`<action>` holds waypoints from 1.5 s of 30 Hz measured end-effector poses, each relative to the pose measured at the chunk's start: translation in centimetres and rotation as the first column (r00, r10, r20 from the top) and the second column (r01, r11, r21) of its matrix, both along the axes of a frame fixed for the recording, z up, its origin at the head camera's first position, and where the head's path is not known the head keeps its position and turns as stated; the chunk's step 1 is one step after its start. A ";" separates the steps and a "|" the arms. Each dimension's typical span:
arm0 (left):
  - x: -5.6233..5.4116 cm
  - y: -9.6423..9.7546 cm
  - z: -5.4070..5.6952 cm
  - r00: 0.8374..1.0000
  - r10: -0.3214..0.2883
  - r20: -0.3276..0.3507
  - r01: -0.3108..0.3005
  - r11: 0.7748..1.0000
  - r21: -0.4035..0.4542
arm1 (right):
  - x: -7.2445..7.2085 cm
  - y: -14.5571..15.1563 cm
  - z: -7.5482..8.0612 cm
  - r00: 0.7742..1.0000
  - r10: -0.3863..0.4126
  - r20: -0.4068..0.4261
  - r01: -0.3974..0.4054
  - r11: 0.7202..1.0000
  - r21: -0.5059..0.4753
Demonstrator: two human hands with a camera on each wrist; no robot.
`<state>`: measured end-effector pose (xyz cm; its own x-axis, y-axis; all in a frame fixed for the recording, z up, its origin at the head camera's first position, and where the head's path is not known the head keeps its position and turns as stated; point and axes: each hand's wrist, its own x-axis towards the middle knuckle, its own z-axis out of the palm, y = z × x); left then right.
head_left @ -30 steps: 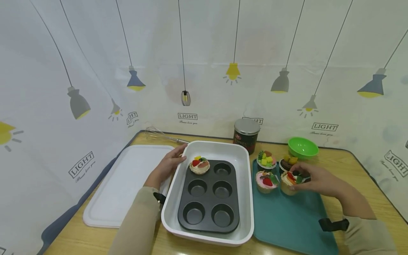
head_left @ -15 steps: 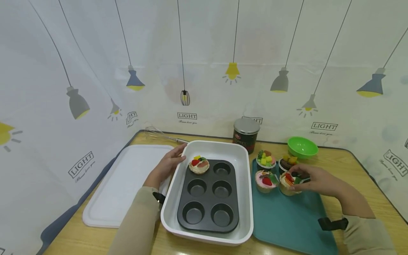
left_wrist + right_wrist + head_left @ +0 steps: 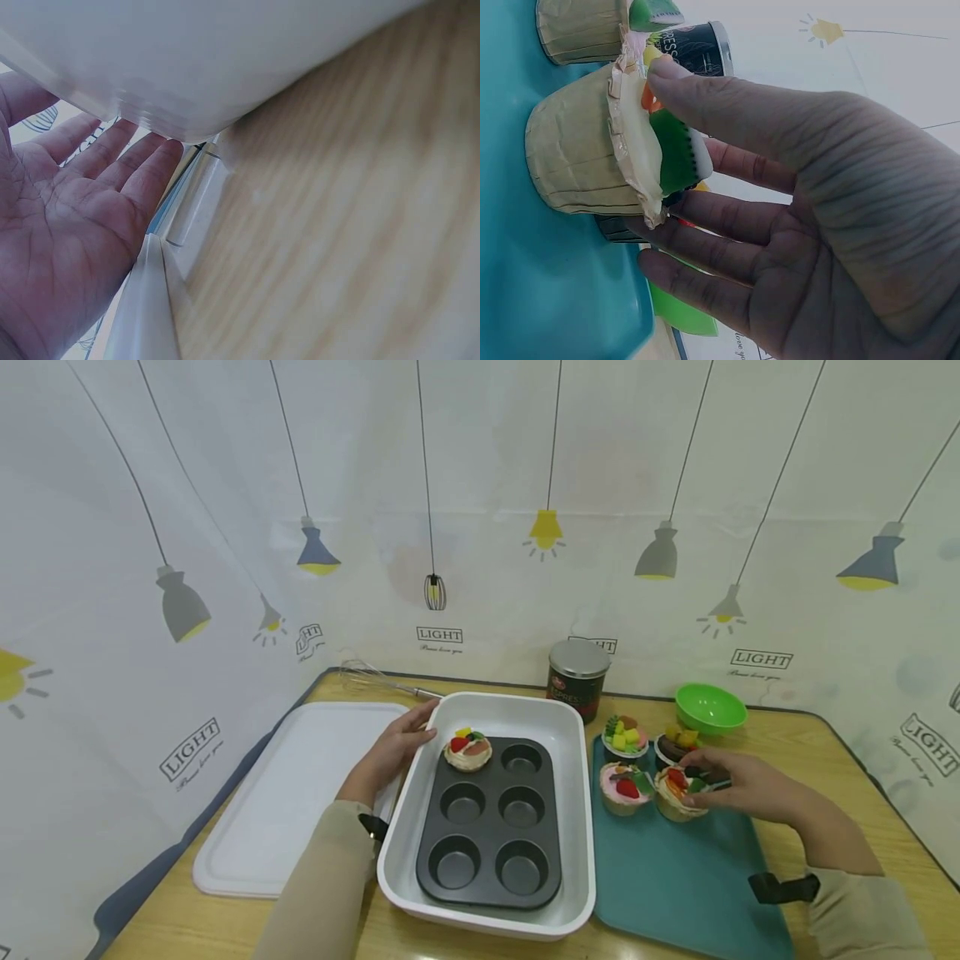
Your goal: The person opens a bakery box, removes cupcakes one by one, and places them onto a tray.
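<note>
At the left side of the white deep pan [image 3: 581,860], my left hand [image 3: 397,743] touches the wall with nearly straight fingers [image 3: 112,154]. Inside that pan lies a dark muffin tin [image 3: 491,827], with one fruit-topped cupcake [image 3: 468,757] in its far left cup. My right hand [image 3: 742,781] is around the top of a cream cupcake [image 3: 670,806] on the teal tray [image 3: 690,885]. Seen from the right wrist, the thumb [image 3: 705,94] lies over its topping and the loosely extended fingers [image 3: 720,247] are on the other side. The cupcake's far side is hidden.
A pink cupcake [image 3: 622,797], a green-and-yellow one [image 3: 626,743] and a chocolate one [image 3: 672,745] stand close by. Behind are a green bowl [image 3: 711,710] and a lidded tin [image 3: 579,681]. A white tray [image 3: 300,793] and a whisk [image 3: 382,679] lie left.
My right hand has shifted very slightly to the right relative to the cream cupcake, whose topping shows a little more. The left hand and the pan look the same.
</note>
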<state>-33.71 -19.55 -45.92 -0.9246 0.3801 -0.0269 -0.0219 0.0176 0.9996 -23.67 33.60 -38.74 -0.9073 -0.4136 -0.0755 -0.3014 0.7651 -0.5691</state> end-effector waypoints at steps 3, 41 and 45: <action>0.0 0.0 0.0 1.000 -0.004 -0.002 0.004 1.000 0.004 | 0.0 0.0 0.1 1.000 -0.003 0.003 0.003 1.000 -0.001; 0.2 0.0 0.0 1.000 0.002 -0.003 -0.002 1.000 0.003 | 0.0 -4.6 3.1 0.968 0.082 -0.236 -0.112 0.987 -0.117; 0.1 0.0 0.0 1.000 -0.003 -0.009 0.003 1.000 0.000 | -0.8 -7.1 4.2 0.964 0.136 -0.227 -0.173 0.974 -0.148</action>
